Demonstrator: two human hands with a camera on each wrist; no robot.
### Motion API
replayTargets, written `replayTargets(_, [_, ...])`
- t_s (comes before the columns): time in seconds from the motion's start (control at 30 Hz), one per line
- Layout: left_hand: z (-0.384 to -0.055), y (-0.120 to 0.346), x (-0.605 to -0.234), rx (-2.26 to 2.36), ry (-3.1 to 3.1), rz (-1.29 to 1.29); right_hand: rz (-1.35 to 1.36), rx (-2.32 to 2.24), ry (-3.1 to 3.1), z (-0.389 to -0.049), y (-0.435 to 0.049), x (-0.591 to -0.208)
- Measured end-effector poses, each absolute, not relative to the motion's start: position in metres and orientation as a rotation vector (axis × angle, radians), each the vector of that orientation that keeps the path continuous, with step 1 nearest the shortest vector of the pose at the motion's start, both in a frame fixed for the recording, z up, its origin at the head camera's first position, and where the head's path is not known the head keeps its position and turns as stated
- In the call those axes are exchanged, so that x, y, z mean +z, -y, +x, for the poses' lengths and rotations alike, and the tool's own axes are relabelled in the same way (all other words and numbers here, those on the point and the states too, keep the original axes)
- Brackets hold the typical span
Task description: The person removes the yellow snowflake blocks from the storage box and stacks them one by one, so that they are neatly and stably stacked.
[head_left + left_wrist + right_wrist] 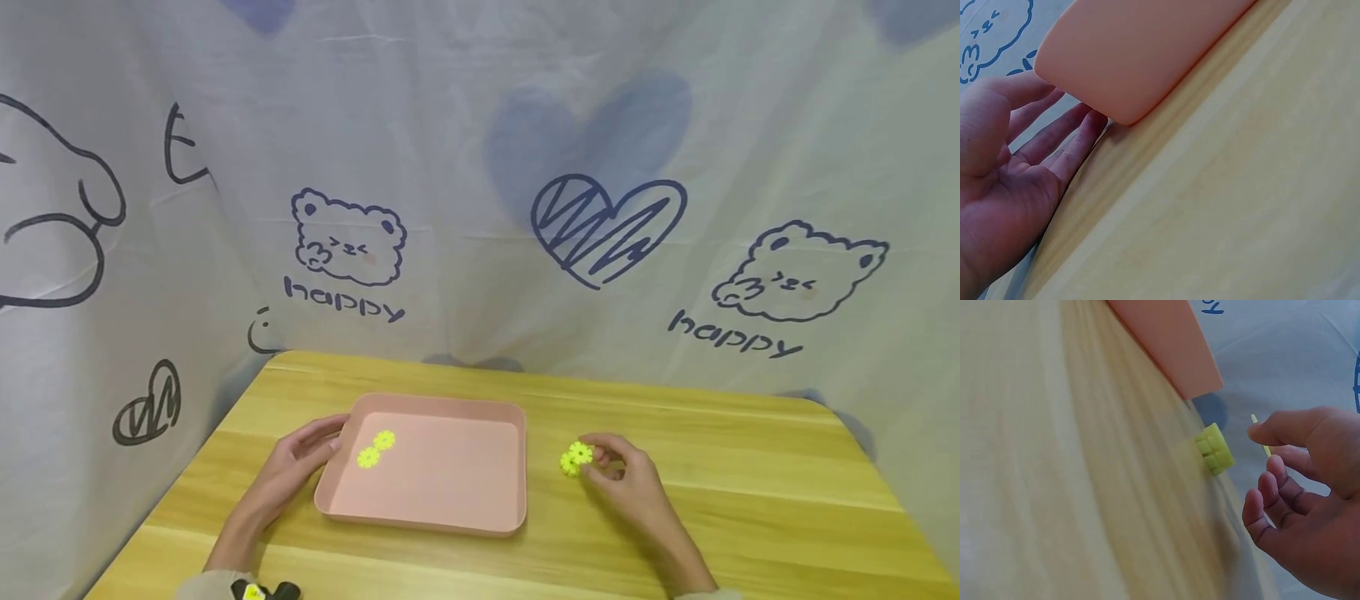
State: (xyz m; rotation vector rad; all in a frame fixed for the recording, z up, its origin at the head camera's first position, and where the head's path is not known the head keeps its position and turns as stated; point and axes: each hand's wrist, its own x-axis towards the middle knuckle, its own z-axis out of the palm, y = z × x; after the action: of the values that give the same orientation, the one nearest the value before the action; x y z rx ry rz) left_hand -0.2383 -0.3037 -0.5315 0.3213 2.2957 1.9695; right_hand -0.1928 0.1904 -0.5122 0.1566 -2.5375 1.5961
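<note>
Right hand (628, 479): right of the tray (453, 479). Thumb and index finger close together, pinching one yellow flower (580, 452) by its edge; in the right wrist view it shows edge-on, remaining fingers loosely bent. Stack (1216, 449) of yellow pieces stands on the tabletop (780, 483) just beside the pinched flower, a gap between them in that view; number in stack too unclear to count.

Left hand (283, 475): at the tray's left side, fingers spread, moderately wide, tips touching the outer wall; thumb near the rim. Little finger low, close to the tabletop.

Tray: pink, shallow, flat on the tabletop. Inside, toward the left, first flower (384, 440) and second flower (368, 457) lie side by side on the diagonal, the second nearer the person.

Surroundings: pale cloth (457, 275) behind, printed with hearts, bear faces and "happy". Black object (285, 591) by the left sleeve (208, 587), partly cut off.
</note>
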Motion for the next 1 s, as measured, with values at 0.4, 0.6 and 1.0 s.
replayTargets(0.4, [-0.2378, 0.3046, -0.5319, 1.965, -2.296, 0.307, 0.113, 1.529, 2.620, -0.1929, -0.1863, -0.5193])
replayTargets(0.6, [-0.2372, 0.3038, -0.5297, 1.962, -2.300, 0.294, 0.127, 1.507, 2.614, -0.1936, -0.1847, -0.5216])
replayTargets(1.0, [-0.2377, 0.3031, -0.5313, 1.967, -2.298, 0.289, 0.118, 1.495, 2.623, -0.1935, -0.1817, -0.5224])
